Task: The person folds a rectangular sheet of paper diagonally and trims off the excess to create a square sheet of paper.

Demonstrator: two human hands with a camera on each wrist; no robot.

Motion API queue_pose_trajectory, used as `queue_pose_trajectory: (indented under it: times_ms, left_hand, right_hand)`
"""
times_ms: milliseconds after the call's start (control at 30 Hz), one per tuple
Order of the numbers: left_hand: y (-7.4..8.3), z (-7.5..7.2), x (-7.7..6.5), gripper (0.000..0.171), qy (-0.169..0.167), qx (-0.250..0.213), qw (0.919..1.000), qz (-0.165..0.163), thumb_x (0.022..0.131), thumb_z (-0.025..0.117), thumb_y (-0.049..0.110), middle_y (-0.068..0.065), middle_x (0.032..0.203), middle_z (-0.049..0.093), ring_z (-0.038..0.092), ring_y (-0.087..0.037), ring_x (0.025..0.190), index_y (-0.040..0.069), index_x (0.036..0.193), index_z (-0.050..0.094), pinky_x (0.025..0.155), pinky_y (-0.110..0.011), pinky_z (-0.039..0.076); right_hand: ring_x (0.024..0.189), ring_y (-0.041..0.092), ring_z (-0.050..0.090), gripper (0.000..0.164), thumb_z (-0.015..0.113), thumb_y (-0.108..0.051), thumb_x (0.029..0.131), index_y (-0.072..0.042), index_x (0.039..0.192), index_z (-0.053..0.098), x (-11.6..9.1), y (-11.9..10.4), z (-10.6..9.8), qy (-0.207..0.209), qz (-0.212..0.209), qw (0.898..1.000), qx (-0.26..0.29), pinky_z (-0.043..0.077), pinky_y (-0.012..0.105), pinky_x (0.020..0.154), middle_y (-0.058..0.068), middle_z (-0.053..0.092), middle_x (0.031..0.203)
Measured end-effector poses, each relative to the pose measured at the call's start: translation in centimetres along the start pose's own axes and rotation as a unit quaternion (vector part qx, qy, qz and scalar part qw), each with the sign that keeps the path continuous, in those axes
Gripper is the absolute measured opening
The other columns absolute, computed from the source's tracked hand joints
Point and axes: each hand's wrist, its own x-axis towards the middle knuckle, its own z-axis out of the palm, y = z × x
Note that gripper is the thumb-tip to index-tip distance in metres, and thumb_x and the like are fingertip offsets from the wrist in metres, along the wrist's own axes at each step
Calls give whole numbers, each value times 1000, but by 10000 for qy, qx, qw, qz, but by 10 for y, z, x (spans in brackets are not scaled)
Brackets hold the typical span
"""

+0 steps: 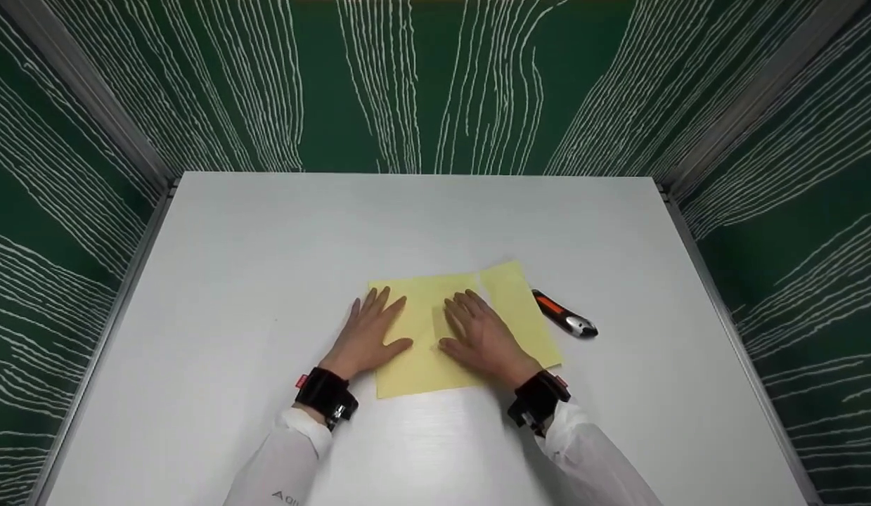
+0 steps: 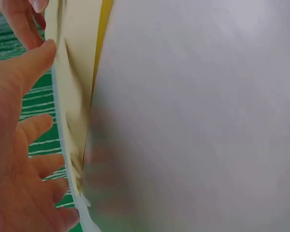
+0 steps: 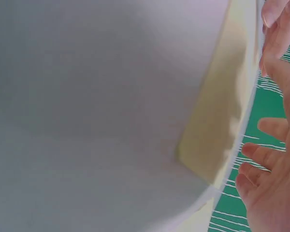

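Note:
A yellow sheet of paper [image 1: 414, 369] lies on the white table, with a second yellow piece [image 1: 516, 302] at its right, set at a slight angle. My left hand [image 1: 368, 334] rests over the sheet's left part, fingers and thumb spread. Over the right part lies my right hand [image 1: 486, 339], its fingers extended side by side and the thumb pointing left. A slightly darker patch shows on the paper beside the right fingertips. In the left wrist view, the left thumb comes right at the yellow paper [image 2: 77, 53]. Neither hand grips anything.
A utility knife [image 1: 565, 314] in black, orange and silver lies just right of the yellow piece, its left end at the paper's edge. The white table [image 1: 266, 239] is bounded by green walls [image 1: 435, 84] with white wavy lines and grey metal corner posts.

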Motion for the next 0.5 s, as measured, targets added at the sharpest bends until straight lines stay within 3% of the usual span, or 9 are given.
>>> queue_pose_trajectory:
  times_ms: [267,500]
  left_hand:
    - [-8,-17,-5,68,1113,70,9937,-131,87,59,51,-14,151,34,25,-35,143,16,142,42,116,-56,14]
    - [-20,-31,-12,62,1505,157,9877,-381,88,58,50,-12,148,40,29,-33,141,16,139,46,117,-54,13]
  right_hand:
    - [130,35,44,62,62,-39,89,-4,138,46,-11,10,-22,642,323,9971,244,36,47,108,20,50,136]
    - [127,35,46,59,63,-34,90,-6,139,46,-30,31,-43,1154,705,9902,360,38,48,105,20,50,135]
